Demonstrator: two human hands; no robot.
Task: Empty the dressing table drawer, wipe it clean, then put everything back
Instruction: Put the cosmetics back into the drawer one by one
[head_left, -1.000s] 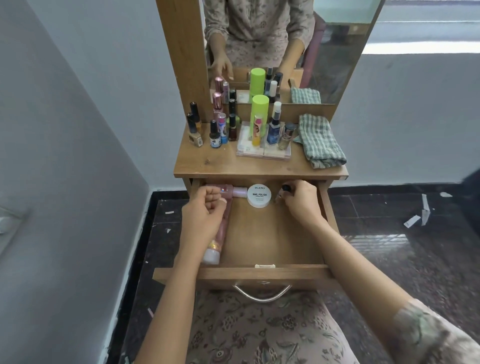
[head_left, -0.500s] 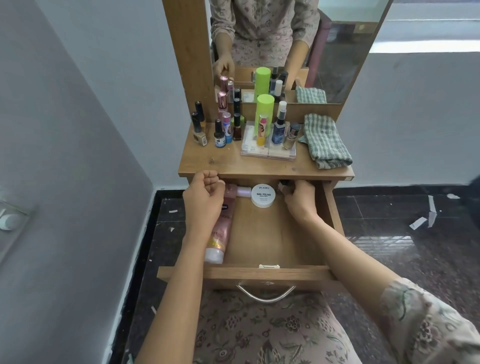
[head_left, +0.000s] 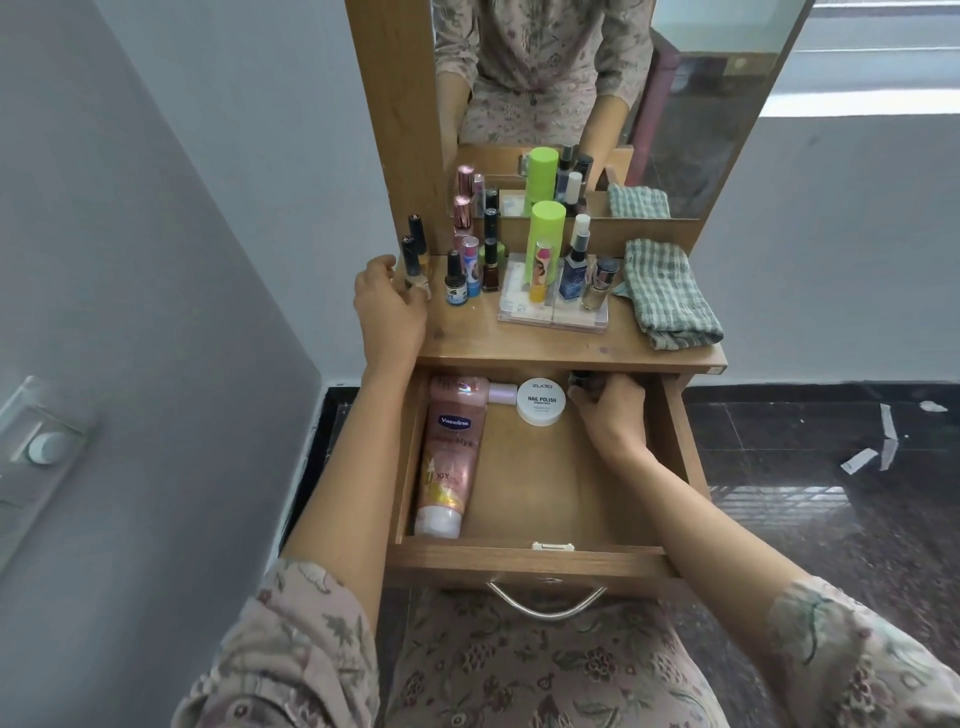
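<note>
- A switch plate (head_left: 47, 447) sits on the grey wall at far left.
- The left grip (head_left: 389, 306) is up on the bench (head_left: 519, 340) at its left end. Its fingers are curled against the base of the front one of two dark-capped bottles (head_left: 413, 262). I cannot tell whether it holds that bottle or anything else.
- The drawer (head_left: 535, 483) is pulled fully out below the bench, its metal handle (head_left: 545, 605) over the person's lap.
- A pink tube (head_left: 449, 457) lies along the drawer's left wall, white cap toward the front.
- A pearly cap (head_left: 501, 393) lies at the drawer's back, between the tube's far end and a round white tin (head_left: 541, 408) marked "NAIL POLISH".
- More small bottles (head_left: 470, 270) stand in a cluster on the bench, just right of the left grip.
- A clear tray (head_left: 553, 319) on the bench carries a tall green can (head_left: 545, 239), a blue spray bottle (head_left: 575, 270) and a few smaller items.
- The right grip (head_left: 610, 410) is in the drawer's back right corner, under the bench edge, fingers curled round a small dark thing (head_left: 581, 378).
- A checked cloth (head_left: 667, 296) lies folded on the bench's right end.
- The mirror (head_left: 701, 104) stands behind the bench.
- Paper scraps (head_left: 885, 441) lie on the dark floor at right.
</note>
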